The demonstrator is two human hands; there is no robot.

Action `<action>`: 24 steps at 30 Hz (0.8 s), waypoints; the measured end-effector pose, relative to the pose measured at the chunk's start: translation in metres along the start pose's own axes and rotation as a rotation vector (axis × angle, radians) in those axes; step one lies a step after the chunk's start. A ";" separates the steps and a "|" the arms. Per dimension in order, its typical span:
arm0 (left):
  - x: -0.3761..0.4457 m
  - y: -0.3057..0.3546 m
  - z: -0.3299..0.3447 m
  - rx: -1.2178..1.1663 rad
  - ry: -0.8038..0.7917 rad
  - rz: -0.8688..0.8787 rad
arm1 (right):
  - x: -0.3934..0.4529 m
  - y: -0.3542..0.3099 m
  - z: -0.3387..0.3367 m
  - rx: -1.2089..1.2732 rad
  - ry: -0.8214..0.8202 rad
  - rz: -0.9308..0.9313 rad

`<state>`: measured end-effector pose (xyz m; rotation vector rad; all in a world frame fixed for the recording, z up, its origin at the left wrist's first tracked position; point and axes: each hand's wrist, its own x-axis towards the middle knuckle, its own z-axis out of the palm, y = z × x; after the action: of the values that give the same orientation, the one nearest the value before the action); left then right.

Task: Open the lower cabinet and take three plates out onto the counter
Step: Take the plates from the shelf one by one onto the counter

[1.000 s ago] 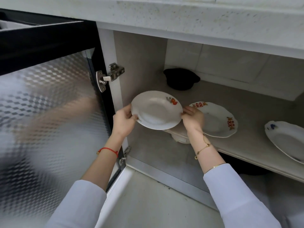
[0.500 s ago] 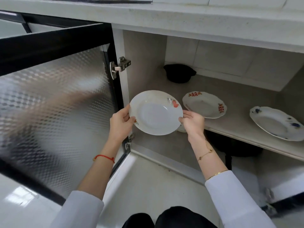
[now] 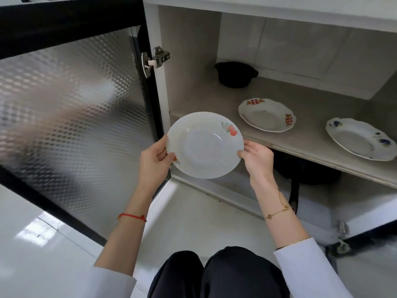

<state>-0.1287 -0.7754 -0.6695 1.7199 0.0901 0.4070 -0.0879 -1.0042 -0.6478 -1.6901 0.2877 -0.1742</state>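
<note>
A white plate with a red fruit print (image 3: pixel 204 145) is held out in front of the open lower cabinet, tilted toward me. My left hand (image 3: pixel 155 160) grips its left rim and my right hand (image 3: pixel 256 157) grips its right rim. On the cabinet shelf (image 3: pixel 305 145) lie a scalloped plate with red patterns (image 3: pixel 266 115) and, further right, a plate with blue flowers (image 3: pixel 361 138). The counter edge (image 3: pixel 300 9) runs across the top.
The cabinet door (image 3: pixel 71 117) with patterned glass stands open at the left, hinge (image 3: pixel 155 61) showing. A black pot (image 3: pixel 235 74) sits at the shelf's back. Dark cookware (image 3: pixel 305 171) lies under the shelf. My knees (image 3: pixel 214 274) are at the bottom.
Both hands have drawn the fruit-print plate off the shelf and out of the cabinet toward me. The view has pulled back, so the blue-flowered plate and my knees now show.
</note>
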 end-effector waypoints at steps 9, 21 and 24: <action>-0.012 0.002 -0.002 -0.071 0.065 -0.143 | 0.000 0.004 0.005 0.063 -0.038 0.051; -0.050 0.152 -0.054 -0.049 0.168 -0.413 | -0.064 -0.124 -0.011 0.007 -0.186 0.231; -0.059 0.203 -0.068 -0.049 0.165 -0.448 | -0.084 -0.167 -0.022 -0.040 -0.192 0.291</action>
<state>-0.2390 -0.7677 -0.4765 1.5598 0.5688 0.2135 -0.1594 -0.9809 -0.4752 -1.6693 0.3906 0.2096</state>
